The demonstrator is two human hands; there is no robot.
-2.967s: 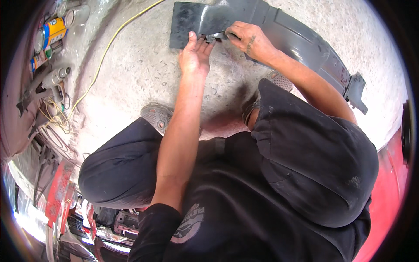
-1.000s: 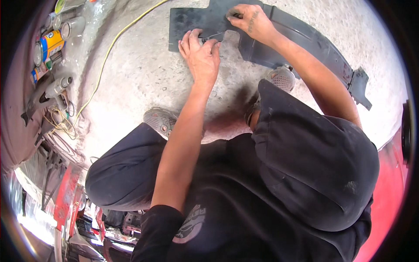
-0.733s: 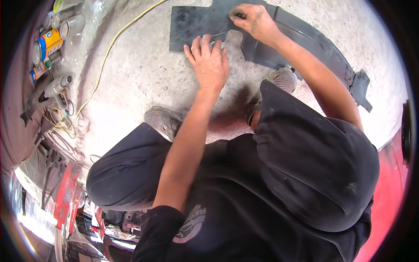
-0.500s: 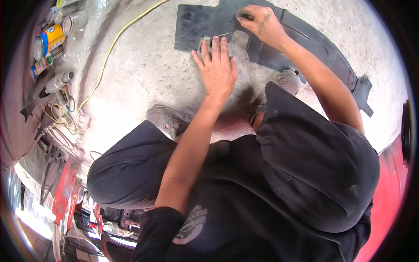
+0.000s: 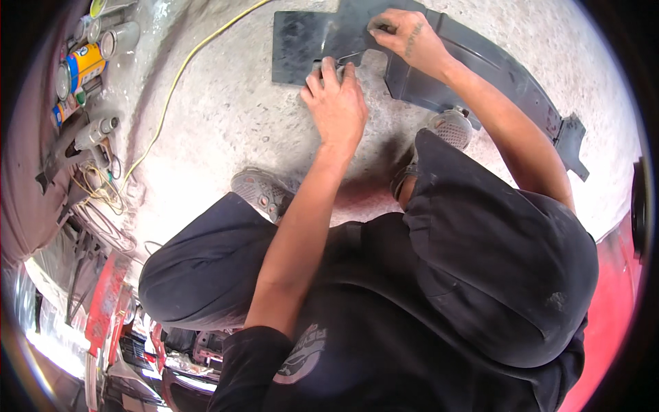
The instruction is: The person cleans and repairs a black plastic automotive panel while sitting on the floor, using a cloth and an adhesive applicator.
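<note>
A long black plastic panel (image 5: 473, 51), shaped like a car's splash shield, lies on the concrete floor in front of me. At its near edge, left of the notch, my left hand (image 5: 336, 110) has its fingers bent and closed over the rim. A thin pale line runs across the panel beside those fingertips; whether it is a crack or a wire I cannot make out. Over the panel's middle, my right hand (image 5: 412, 44) is closed in a pinch, thumb and fingers together. What it pinches, if anything, is too small and dark to name.
A yellow cord (image 5: 180, 72) curves along the floor at the left. Beyond it stand a yellow-and-blue can (image 5: 86, 63), clear jars (image 5: 123, 38) and a grey tool (image 5: 96, 134) near tangled wires. My shoes (image 5: 261, 192) flank the space below my hands. Red bodywork (image 5: 614, 302) is at the right.
My left hand's fingers were stretched and spread at the panel's edge; now they are bent over it. The right hand stays pinched at nearly the same place.
</note>
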